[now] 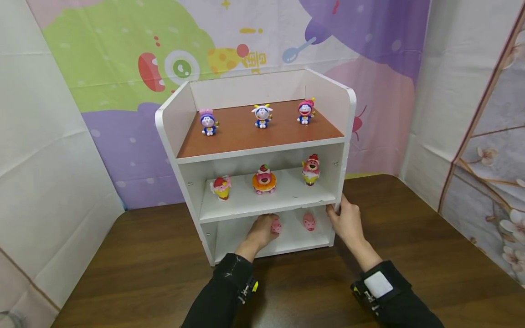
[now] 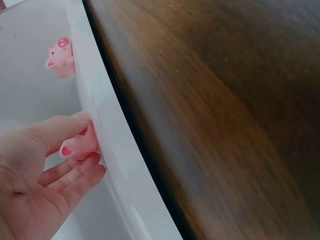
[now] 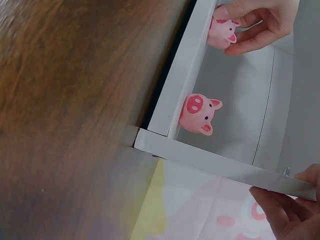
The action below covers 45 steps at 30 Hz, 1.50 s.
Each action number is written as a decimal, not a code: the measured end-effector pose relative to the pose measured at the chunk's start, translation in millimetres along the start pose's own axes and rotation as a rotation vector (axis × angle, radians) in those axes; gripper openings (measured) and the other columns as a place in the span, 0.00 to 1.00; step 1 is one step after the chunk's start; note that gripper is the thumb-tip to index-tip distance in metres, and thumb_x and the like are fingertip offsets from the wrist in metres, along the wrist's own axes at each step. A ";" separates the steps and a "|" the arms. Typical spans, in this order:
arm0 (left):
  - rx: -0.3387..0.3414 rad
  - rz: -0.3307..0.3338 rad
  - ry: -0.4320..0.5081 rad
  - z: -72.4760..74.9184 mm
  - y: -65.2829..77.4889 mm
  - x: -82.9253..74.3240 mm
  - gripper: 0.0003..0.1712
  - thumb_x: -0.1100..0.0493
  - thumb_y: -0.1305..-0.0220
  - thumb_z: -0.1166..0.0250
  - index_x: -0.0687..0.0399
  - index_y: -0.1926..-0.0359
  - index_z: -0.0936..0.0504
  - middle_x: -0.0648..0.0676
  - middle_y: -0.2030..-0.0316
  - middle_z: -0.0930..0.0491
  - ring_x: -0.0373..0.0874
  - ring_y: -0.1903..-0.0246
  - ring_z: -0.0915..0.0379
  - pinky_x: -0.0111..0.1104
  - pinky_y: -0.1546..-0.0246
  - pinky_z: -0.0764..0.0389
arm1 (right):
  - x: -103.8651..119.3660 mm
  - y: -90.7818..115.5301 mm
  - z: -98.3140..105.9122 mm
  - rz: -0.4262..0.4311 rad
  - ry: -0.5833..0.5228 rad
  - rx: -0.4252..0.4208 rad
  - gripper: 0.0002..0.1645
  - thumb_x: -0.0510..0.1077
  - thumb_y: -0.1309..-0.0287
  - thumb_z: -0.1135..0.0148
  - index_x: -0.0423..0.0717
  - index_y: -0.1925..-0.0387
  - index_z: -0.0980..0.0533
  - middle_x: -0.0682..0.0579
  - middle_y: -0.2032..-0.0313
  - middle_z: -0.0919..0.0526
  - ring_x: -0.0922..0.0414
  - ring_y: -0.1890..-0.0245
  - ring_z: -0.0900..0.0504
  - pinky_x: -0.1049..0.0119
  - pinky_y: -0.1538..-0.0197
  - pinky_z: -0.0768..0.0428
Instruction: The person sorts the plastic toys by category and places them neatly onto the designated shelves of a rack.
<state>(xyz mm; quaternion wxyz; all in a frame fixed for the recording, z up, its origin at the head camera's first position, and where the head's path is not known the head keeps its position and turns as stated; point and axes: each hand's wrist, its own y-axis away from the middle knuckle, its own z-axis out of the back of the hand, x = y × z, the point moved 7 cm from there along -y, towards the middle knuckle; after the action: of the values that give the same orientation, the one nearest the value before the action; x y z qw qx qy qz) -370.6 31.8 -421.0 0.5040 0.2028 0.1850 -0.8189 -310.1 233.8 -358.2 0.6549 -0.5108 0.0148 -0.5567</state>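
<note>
In the head view, my left hand (image 1: 260,233) reaches into the bottom tier of a white shelf unit (image 1: 242,212). It pinches a small pink pig figurine (image 2: 82,144) between thumb and fingers, close to the front edge of that tier. A second pink pig figurine (image 3: 197,114) sits further right along the same edge, apart from either hand. On the right, my right hand (image 1: 347,221) grips the unit's right side panel (image 3: 225,166), thumb on the inner face and fingers on the outer.
Bear figurines, one in an orange ring (image 1: 264,181), and a cup-shaped figurine (image 1: 221,187) stand on the middle tier. Three blue-and-white figurines, including one in a horned hat (image 1: 261,116), stand on the brown top. The unit rests on a dark wooden table (image 1: 135,269) before a cartoon curtain (image 1: 123,127).
</note>
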 end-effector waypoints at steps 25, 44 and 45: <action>-0.148 -0.333 -0.173 23.2 70.6 -51.7 0.21 0.58 0.52 0.33 0.65 0.56 0.24 0.58 0.59 0.25 0.47 0.59 0.27 0.34 0.60 0.26 | 0.4 0.9 1.5 0.003 0.008 -0.014 0.16 0.33 0.54 0.41 0.30 0.60 0.30 0.32 0.72 0.21 0.42 0.74 0.22 0.49 0.75 0.26; 0.171 -0.457 -0.248 9.4 152.4 -69.5 0.20 0.53 0.49 0.35 0.57 0.56 0.23 0.47 0.61 0.26 0.33 0.65 0.29 0.23 0.69 0.27 | 0.7 1.7 0.4 0.000 0.009 -0.015 0.17 0.32 0.54 0.41 0.30 0.59 0.30 0.32 0.72 0.21 0.42 0.74 0.22 0.49 0.75 0.26; 0.186 -0.456 -0.243 9.1 156.2 -67.5 0.20 0.52 0.49 0.34 0.56 0.56 0.23 0.47 0.62 0.26 0.32 0.66 0.30 0.23 0.70 0.27 | 0.8 1.6 0.7 0.000 0.010 -0.018 0.17 0.32 0.54 0.41 0.30 0.60 0.30 0.32 0.72 0.21 0.42 0.75 0.22 0.49 0.76 0.26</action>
<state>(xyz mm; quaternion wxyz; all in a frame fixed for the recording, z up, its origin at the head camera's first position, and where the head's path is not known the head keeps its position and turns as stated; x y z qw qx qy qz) -203.7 11.8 -393.7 0.3044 0.1015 0.0881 -0.9430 -308.2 233.4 -358.6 0.6500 -0.5141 0.0231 -0.5592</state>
